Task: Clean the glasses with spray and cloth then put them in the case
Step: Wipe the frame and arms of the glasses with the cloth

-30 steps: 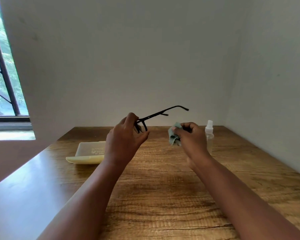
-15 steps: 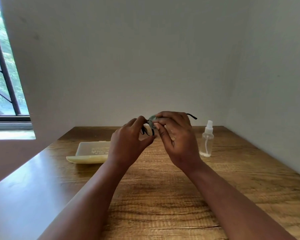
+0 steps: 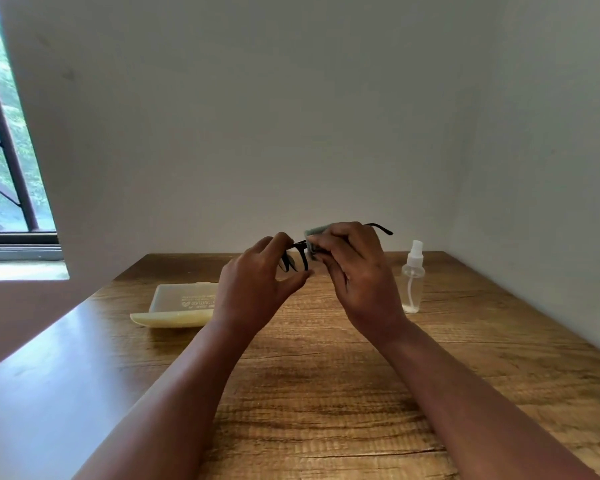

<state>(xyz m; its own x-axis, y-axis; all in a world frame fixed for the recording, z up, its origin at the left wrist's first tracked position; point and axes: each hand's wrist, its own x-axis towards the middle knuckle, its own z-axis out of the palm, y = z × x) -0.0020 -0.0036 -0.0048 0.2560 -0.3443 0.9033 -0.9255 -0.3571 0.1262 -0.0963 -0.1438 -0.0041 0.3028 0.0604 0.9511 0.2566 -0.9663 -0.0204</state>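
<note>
Black-framed glasses are held up above the wooden table. My left hand grips the frame at its left end. My right hand pinches a small grey-green cloth against a lens, and one temple arm pokes out to the right behind the fingers. Most of the cloth and the lens under it are hidden by my fingers. A pale yellow glasses case lies open on the table to the left. A clear spray bottle stands upright to the right.
White walls close off the table at the back and along the right side. A barred window is at the far left. The table's left edge runs diagonally toward me.
My right hand with the cloth came up from beside the bottle and closed onto a lens of the glasses. The left hand keeps its hold on the frame almost unmoved.
</note>
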